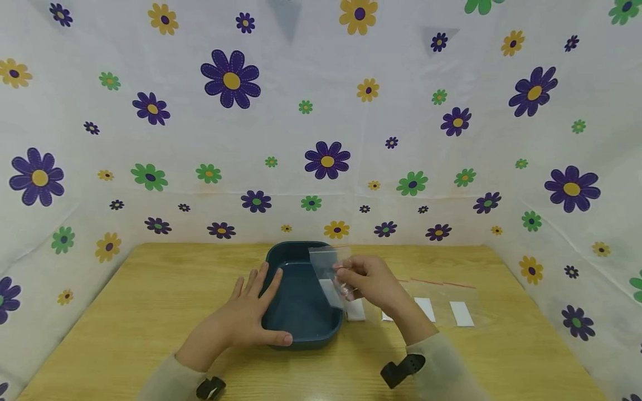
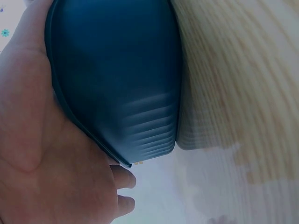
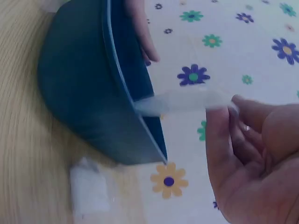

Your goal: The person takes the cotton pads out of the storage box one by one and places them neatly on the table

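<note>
A dark blue plastic tub stands on the table, its side wall filling much of the left wrist view. My left hand lies against its left rim, fingers spread and fairly straight, thumb at the near corner. Between thumb and fingers, my right hand pinches a clear zip bag with a white piece inside. That bag hangs over the tub's right side; in the right wrist view the bag is blurred and reaches across the rim. Whether it touches the rim, I cannot tell.
Several similar clear bags with white rectangles and red seal lines lie in a row right of the tub, partly behind my right forearm. A flower-printed cloth hangs behind and beside the wooden table. Both wrists wear black straps.
</note>
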A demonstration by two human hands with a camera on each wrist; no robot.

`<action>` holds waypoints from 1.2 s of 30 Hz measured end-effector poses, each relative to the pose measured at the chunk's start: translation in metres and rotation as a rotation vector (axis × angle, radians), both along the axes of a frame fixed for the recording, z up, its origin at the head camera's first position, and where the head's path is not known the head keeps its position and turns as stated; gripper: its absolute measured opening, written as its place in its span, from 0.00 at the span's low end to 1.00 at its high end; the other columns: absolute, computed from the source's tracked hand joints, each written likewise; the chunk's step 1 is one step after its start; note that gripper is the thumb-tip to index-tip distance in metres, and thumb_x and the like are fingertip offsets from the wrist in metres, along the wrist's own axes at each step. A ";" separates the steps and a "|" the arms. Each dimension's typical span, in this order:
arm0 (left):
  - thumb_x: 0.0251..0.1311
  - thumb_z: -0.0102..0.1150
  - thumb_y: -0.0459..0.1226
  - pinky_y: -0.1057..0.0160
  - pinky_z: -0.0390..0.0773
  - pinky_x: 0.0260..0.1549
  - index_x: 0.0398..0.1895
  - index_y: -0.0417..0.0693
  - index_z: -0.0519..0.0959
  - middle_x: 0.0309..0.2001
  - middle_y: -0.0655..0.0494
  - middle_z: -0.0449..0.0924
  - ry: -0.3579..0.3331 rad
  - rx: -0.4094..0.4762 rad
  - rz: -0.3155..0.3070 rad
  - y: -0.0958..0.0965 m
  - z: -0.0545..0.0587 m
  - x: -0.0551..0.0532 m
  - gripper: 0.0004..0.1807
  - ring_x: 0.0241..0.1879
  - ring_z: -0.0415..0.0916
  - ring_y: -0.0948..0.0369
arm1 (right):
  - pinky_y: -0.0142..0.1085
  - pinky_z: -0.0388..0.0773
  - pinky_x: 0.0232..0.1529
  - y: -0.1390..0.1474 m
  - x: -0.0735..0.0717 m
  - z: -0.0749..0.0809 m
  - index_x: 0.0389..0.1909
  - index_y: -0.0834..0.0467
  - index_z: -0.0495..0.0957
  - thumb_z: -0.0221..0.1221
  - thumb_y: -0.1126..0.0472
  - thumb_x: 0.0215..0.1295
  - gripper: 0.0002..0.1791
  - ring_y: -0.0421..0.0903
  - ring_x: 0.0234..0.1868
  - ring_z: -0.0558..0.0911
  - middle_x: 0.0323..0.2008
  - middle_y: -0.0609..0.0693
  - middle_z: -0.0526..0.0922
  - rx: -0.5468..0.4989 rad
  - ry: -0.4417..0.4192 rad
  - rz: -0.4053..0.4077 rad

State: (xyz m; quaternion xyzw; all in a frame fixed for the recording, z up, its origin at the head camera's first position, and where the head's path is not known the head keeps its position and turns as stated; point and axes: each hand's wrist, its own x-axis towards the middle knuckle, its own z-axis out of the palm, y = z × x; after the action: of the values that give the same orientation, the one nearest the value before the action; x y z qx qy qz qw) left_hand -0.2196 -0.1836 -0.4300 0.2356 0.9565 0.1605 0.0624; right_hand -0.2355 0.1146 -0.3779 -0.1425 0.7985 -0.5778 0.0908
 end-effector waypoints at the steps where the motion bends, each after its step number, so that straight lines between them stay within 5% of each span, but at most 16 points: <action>1: 0.42 0.57 0.78 0.32 0.32 0.71 0.82 0.55 0.36 0.80 0.41 0.25 -0.001 0.003 -0.002 0.000 0.000 0.000 0.71 0.78 0.28 0.37 | 0.38 0.86 0.36 0.003 0.000 -0.001 0.51 0.64 0.81 0.57 0.62 0.73 0.13 0.46 0.32 0.83 0.38 0.58 0.86 -0.032 -0.022 0.017; 5: 0.41 0.57 0.78 0.32 0.33 0.71 0.82 0.55 0.37 0.80 0.41 0.25 0.006 0.010 -0.002 0.002 -0.002 -0.001 0.71 0.78 0.29 0.37 | 0.40 0.86 0.41 0.016 0.003 -0.006 0.55 0.67 0.77 0.54 0.61 0.76 0.16 0.46 0.37 0.85 0.41 0.58 0.86 -0.072 -0.053 0.006; 14: 0.43 0.57 0.78 0.32 0.32 0.71 0.81 0.58 0.34 0.80 0.41 0.23 0.005 0.011 -0.016 0.005 -0.007 -0.004 0.70 0.77 0.28 0.36 | 0.36 0.84 0.38 0.050 0.009 -0.022 0.55 0.66 0.77 0.52 0.56 0.77 0.18 0.44 0.37 0.82 0.45 0.51 0.82 -0.181 -0.125 -0.240; 25: 0.42 0.56 0.79 0.32 0.33 0.71 0.82 0.57 0.35 0.80 0.42 0.23 0.005 0.010 -0.019 0.007 -0.010 -0.003 0.70 0.78 0.29 0.36 | 0.34 0.84 0.41 0.116 0.014 -0.022 0.59 0.68 0.73 0.54 0.52 0.76 0.24 0.39 0.35 0.83 0.37 0.46 0.86 -0.272 -0.142 -0.314; 36: 0.42 0.58 0.78 0.31 0.33 0.71 0.82 0.54 0.39 0.80 0.40 0.25 0.049 0.024 -0.014 0.002 -0.010 -0.003 0.71 0.77 0.29 0.35 | 0.32 0.84 0.41 0.177 0.016 -0.015 0.48 0.54 0.81 0.57 0.48 0.73 0.15 0.36 0.35 0.84 0.35 0.41 0.84 -0.337 -0.171 -0.396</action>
State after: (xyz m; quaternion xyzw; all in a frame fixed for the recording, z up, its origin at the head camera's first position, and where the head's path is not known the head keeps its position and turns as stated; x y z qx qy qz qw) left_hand -0.2223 -0.1821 -0.4395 0.2467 0.9541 0.1657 0.0373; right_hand -0.2191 0.2920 -0.3928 0.0527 0.6928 -0.7190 0.0180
